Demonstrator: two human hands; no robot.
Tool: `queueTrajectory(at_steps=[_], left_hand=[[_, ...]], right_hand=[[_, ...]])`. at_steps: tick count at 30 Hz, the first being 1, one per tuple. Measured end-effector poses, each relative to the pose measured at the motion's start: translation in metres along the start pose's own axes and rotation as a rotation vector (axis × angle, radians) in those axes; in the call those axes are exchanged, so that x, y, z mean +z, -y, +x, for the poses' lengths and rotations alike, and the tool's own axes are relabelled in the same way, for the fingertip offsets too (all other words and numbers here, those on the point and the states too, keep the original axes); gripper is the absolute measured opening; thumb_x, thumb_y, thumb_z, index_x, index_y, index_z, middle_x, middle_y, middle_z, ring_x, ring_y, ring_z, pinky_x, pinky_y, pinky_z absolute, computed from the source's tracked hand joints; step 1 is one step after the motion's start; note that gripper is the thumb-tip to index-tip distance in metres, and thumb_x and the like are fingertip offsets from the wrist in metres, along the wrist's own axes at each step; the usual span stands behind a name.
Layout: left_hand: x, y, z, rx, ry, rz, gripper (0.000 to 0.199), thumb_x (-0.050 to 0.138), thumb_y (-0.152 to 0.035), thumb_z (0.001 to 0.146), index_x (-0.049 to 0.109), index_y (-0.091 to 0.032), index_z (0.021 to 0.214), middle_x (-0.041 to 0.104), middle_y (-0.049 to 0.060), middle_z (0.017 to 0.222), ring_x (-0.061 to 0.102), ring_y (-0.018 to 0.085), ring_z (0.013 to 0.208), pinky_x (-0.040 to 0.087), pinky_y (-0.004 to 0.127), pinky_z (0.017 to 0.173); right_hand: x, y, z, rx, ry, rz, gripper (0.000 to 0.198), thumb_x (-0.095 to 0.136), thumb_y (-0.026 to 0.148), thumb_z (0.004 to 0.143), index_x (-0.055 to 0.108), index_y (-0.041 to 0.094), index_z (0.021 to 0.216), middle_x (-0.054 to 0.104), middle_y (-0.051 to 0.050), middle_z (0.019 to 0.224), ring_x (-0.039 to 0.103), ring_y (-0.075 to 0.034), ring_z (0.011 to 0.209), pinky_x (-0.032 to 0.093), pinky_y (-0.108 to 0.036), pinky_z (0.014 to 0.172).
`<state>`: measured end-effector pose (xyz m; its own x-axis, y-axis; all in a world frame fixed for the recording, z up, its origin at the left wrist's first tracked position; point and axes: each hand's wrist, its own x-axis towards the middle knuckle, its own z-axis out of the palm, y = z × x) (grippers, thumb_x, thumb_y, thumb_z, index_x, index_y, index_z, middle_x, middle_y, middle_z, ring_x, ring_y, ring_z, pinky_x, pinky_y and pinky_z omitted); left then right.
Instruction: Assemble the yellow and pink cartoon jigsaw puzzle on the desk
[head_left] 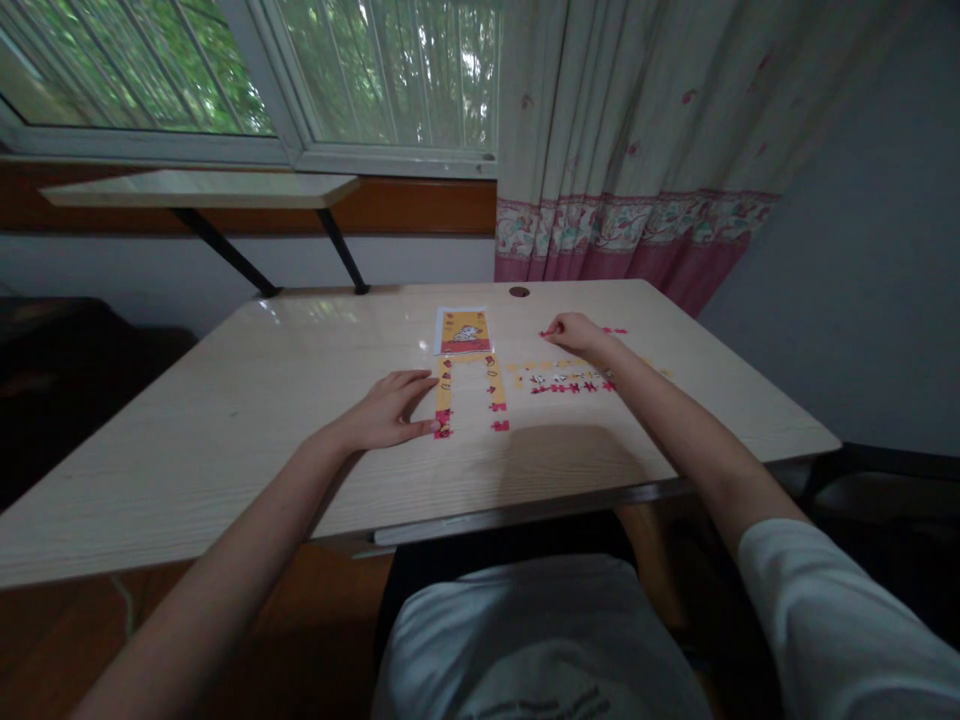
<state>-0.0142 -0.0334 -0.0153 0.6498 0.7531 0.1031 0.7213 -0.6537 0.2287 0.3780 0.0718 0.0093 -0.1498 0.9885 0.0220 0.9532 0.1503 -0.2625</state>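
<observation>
Beyond the picture card (464, 331) lying flat on the pale surface (300, 330) are a barred window (390, 75) and, to the card's right, a flowered curtain (600, 150). Just on the near side of the card runs a yellow and pink puzzle border (493, 378), where the left hand (390, 408) rests with fingers spread and thumb touching the bottom left piece (444, 432). Right of the card, the right hand (570, 332) has thumb and fingers pinched on a small pink piece (545, 333), beyond rows of loose pieces (562, 379).
</observation>
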Motion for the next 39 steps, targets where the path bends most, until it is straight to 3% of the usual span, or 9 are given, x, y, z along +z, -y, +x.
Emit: queueTrajectory(at_steps=[6,15,21,26,29,33,39], left_hand=[[-0.001,-0.002,0.000,-0.004,-0.003,0.000,0.094,0.046,-0.079,0.085,0.050,-0.005,0.142,0.047,0.028,0.147,0.044,0.041,0.137,0.034,0.054,0.113],[-0.002,-0.003,0.000,-0.008,-0.007,0.003,0.090,0.049,-0.077,0.085,0.051,-0.008,0.142,0.048,0.025,0.148,0.045,0.040,0.137,0.035,0.053,0.113],[-0.003,-0.004,0.001,-0.001,0.002,0.000,0.093,0.045,-0.080,0.085,0.051,-0.007,0.142,0.047,0.026,0.148,0.045,0.041,0.137,0.035,0.055,0.113],[-0.001,-0.004,0.000,-0.012,-0.005,-0.001,0.094,0.042,-0.082,0.085,0.050,-0.009,0.142,0.048,0.025,0.148,0.045,0.041,0.136,0.035,0.057,0.112],[-0.003,-0.008,0.000,-0.010,-0.043,-0.004,0.091,0.040,-0.081,0.087,0.051,-0.009,0.141,0.049,0.025,0.147,0.045,0.041,0.135,0.037,0.057,0.111],[-0.006,-0.034,-0.002,0.031,-0.116,0.035,0.078,0.039,-0.073,0.093,0.051,-0.010,0.139,0.052,0.024,0.143,0.050,0.039,0.130,0.041,0.056,0.107],[0.007,-0.115,-0.017,-0.027,-0.141,0.128,0.051,0.044,-0.053,0.100,0.057,-0.018,0.134,0.055,0.018,0.137,0.052,0.035,0.125,0.045,0.054,0.102]], right_hand=[[0.003,-0.009,0.009,-0.074,-0.021,0.069,0.028,0.070,0.027,0.085,0.072,0.011,0.108,0.073,-0.012,0.100,0.061,-0.016,0.080,0.041,-0.024,0.070],[-0.002,0.000,0.007,-0.083,0.081,0.208,0.013,0.069,0.017,0.078,0.073,0.012,0.089,0.073,-0.008,0.085,0.058,-0.014,0.070,0.042,-0.025,0.067],[-0.004,0.003,-0.006,-0.121,0.019,0.355,0.007,0.069,0.013,0.073,0.064,0.015,0.079,0.069,-0.005,0.080,0.057,-0.014,0.071,0.042,-0.024,0.068],[-0.001,0.013,-0.021,-0.167,-0.011,0.552,0.006,0.067,0.015,0.076,0.063,0.016,0.081,0.066,-0.003,0.075,0.055,-0.013,0.067,0.043,-0.025,0.064],[-0.001,0.025,-0.031,-0.233,0.068,0.718,0.007,0.068,0.017,0.078,0.066,0.016,0.085,0.069,-0.006,0.080,0.060,-0.014,0.072,0.049,-0.026,0.068],[-0.001,0.045,-0.046,-0.325,0.253,0.869,0.012,0.073,0.023,0.077,0.070,0.016,0.086,0.072,-0.005,0.082,0.064,-0.013,0.074,0.052,-0.025,0.070],[0.006,0.072,-0.064,-0.379,0.492,0.938,0.024,0.082,0.025,0.070,0.071,0.014,0.088,0.074,-0.004,0.078,0.065,-0.011,0.070,0.051,-0.022,0.067]])
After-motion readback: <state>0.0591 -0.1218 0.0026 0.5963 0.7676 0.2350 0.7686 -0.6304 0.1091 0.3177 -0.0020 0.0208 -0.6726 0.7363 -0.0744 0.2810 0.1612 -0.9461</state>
